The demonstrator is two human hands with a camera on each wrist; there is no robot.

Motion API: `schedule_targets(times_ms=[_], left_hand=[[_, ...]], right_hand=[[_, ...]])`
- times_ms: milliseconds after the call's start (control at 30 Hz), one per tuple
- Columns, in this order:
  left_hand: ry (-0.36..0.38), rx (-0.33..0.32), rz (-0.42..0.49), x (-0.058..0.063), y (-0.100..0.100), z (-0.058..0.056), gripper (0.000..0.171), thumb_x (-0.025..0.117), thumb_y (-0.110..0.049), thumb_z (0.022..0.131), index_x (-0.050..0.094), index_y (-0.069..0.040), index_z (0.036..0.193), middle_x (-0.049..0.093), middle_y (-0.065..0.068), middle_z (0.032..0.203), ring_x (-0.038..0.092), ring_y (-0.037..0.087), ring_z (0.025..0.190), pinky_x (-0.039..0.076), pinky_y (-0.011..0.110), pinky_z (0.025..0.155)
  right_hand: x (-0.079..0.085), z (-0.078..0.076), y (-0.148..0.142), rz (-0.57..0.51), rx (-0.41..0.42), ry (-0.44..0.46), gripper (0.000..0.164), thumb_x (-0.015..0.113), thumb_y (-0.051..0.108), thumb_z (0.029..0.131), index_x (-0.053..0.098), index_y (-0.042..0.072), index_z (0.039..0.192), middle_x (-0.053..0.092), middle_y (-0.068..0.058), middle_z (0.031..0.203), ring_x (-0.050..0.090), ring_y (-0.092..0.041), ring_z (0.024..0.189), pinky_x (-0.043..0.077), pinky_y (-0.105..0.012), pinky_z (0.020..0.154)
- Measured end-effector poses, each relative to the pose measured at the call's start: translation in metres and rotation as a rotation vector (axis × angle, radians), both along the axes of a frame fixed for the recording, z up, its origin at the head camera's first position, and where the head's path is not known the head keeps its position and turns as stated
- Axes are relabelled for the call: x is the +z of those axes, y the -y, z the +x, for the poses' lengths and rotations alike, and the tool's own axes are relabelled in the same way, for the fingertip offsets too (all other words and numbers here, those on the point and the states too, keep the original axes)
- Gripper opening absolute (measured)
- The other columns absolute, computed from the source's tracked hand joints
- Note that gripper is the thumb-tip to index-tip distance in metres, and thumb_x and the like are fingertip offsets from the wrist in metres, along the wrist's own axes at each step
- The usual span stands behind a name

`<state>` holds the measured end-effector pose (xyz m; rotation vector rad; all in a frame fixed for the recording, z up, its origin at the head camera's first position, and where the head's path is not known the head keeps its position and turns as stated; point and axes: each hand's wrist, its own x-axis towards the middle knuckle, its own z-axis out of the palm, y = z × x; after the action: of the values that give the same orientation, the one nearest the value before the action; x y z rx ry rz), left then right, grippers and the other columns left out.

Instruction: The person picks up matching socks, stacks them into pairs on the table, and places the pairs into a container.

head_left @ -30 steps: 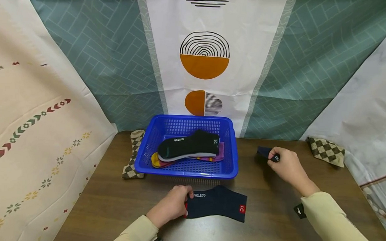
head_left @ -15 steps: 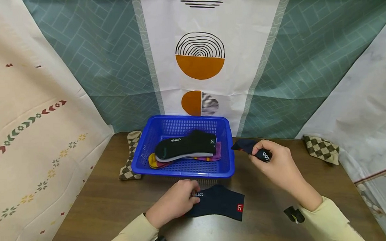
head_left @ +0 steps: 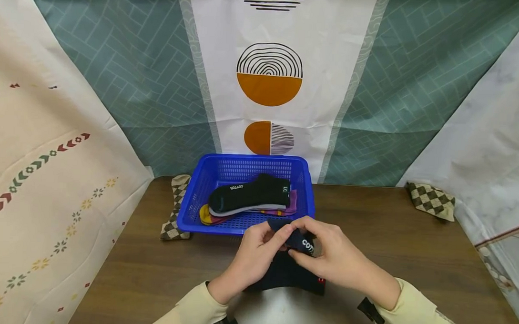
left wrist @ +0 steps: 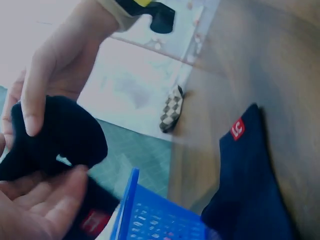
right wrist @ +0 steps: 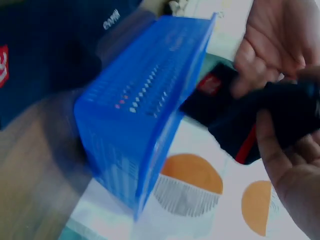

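Note:
A dark navy sock [head_left: 298,240] is held up between both hands just in front of the basket, bunched, its white lettering partly showing. My left hand [head_left: 254,255] holds its left part between thumb and fingers. My right hand [head_left: 338,255] grips the other part, thumb below and forefinger above. In the left wrist view the held sock [left wrist: 65,135] hangs folded, with a red label near its lower end. Below the hands a second navy sock [head_left: 281,275] lies flat on the table, partly covered by them; its red label [left wrist: 238,129] shows in the left wrist view.
A blue plastic basket [head_left: 197,225] stands behind the hands, holding a stack of socks topped by a black sock [head_left: 249,195]. Checkered cloth pieces lie at the basket's left [head_left: 176,211] and at the table's far right [head_left: 431,200]. Patterned cloths hang around the table [head_left: 367,280].
The right hand has carried its navy sock from the right side leftward to the middle. My left hand has lifted off the flat sock and met the held one.

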<state>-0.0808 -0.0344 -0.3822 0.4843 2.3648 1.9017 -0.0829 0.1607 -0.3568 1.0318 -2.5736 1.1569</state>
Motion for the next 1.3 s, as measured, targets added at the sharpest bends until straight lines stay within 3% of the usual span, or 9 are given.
schedule_targets(times_ms=[100, 167, 300, 433, 567, 667, 867, 1067, 1300], left_hand=[[-0.01, 0.032, 0.135, -0.001, 0.003, -0.001, 0.028, 0.053, -0.034, 0.095, 0.068, -0.01, 0.097, 0.072, 0.008, 0.083, 0.069, 0.012, 0.073, 0.055, 0.028, 0.064], [-0.035, 0.033, 0.169, -0.001, 0.007, -0.001, 0.027, 0.051, -0.03, 0.096, 0.068, -0.008, 0.098, 0.072, 0.011, 0.083, 0.069, 0.013, 0.07, 0.054, 0.029, 0.06], [-0.036, 0.009, 0.205, 0.002, 0.018, -0.004, 0.026, 0.048, -0.022, 0.098, 0.067, -0.004, 0.099, 0.069, 0.017, 0.086, 0.068, 0.014, 0.07, 0.055, 0.032, 0.06], [-0.026, -0.028, 0.206, 0.004, 0.025, -0.007, 0.028, 0.046, -0.023, 0.099, 0.064, -0.002, 0.094, 0.066, 0.019, 0.084, 0.063, 0.012, 0.07, 0.052, 0.029, 0.061], [0.032, -0.161, 0.289, 0.005, 0.029, -0.008, 0.03, 0.041, -0.023, 0.1, 0.055, 0.003, 0.095, 0.065, 0.026, 0.087, 0.068, 0.016, 0.071, 0.056, 0.037, 0.063], [0.052, -0.286, 0.327, 0.006, 0.03, -0.008, 0.026, 0.037, -0.019, 0.101, 0.05, 0.004, 0.103, 0.063, 0.029, 0.095, 0.07, 0.021, 0.079, 0.055, 0.045, 0.066], [-0.057, -0.38, 0.111, 0.006, 0.028, -0.012, 0.026, 0.04, -0.018, 0.101, 0.053, -0.013, 0.122, 0.06, 0.007, 0.112, 0.059, 0.011, 0.099, 0.049, 0.026, 0.086], [-0.082, -0.405, -0.016, 0.004, 0.028, -0.013, 0.028, 0.042, -0.024, 0.1, 0.053, -0.021, 0.125, 0.059, -0.004, 0.12, 0.053, 0.01, 0.114, 0.042, 0.027, 0.1], [-0.064, -0.383, -0.051, 0.004, 0.029, -0.014, 0.019, 0.043, -0.027, 0.1, 0.057, -0.022, 0.112, 0.065, -0.003, 0.098, 0.061, 0.009, 0.089, 0.052, 0.028, 0.079]], right_hand=[[-0.004, 0.003, 0.003, 0.014, 0.059, 0.051, 0.051, 0.071, 0.035, 0.081, 0.047, 0.032, 0.126, 0.06, 0.02, 0.107, 0.059, 0.002, 0.094, 0.051, -0.024, 0.081], [-0.004, 0.004, 0.003, 0.007, 0.075, 0.069, 0.052, 0.071, 0.037, 0.081, 0.047, 0.031, 0.128, 0.061, 0.019, 0.108, 0.06, 0.0, 0.095, 0.052, -0.026, 0.081], [0.002, 0.0, 0.001, -0.051, 0.093, 0.017, 0.036, 0.07, 0.031, 0.083, 0.058, 0.026, 0.116, 0.065, 0.014, 0.102, 0.061, -0.002, 0.093, 0.051, -0.023, 0.079], [0.012, -0.006, -0.002, -0.079, 0.011, -0.06, 0.022, 0.069, 0.027, 0.084, 0.064, 0.027, 0.106, 0.065, 0.013, 0.101, 0.06, -0.003, 0.094, 0.05, -0.02, 0.082], [0.015, -0.012, -0.001, -0.052, -0.073, -0.079, 0.03, 0.069, 0.027, 0.085, 0.061, 0.029, 0.113, 0.062, 0.013, 0.113, 0.057, -0.005, 0.109, 0.046, -0.021, 0.092], [0.014, -0.015, 0.001, -0.02, -0.056, -0.05, 0.041, 0.068, 0.03, 0.085, 0.055, 0.029, 0.124, 0.057, 0.012, 0.125, 0.051, -0.006, 0.12, 0.043, -0.026, 0.099], [0.015, -0.019, 0.007, 0.037, 0.068, 0.161, 0.05, 0.055, 0.041, 0.092, 0.039, 0.035, 0.138, 0.046, 0.019, 0.137, 0.042, -0.004, 0.129, 0.042, -0.039, 0.101], [0.015, -0.022, 0.008, 0.045, 0.134, 0.296, 0.037, 0.056, 0.044, 0.09, 0.049, 0.038, 0.126, 0.062, 0.015, 0.105, 0.06, -0.005, 0.091, 0.052, -0.026, 0.072], [0.011, -0.024, 0.002, 0.112, 0.097, 0.306, 0.022, 0.064, 0.052, 0.082, 0.059, 0.036, 0.096, 0.058, 0.013, 0.079, 0.051, -0.003, 0.062, 0.044, -0.021, 0.055]])
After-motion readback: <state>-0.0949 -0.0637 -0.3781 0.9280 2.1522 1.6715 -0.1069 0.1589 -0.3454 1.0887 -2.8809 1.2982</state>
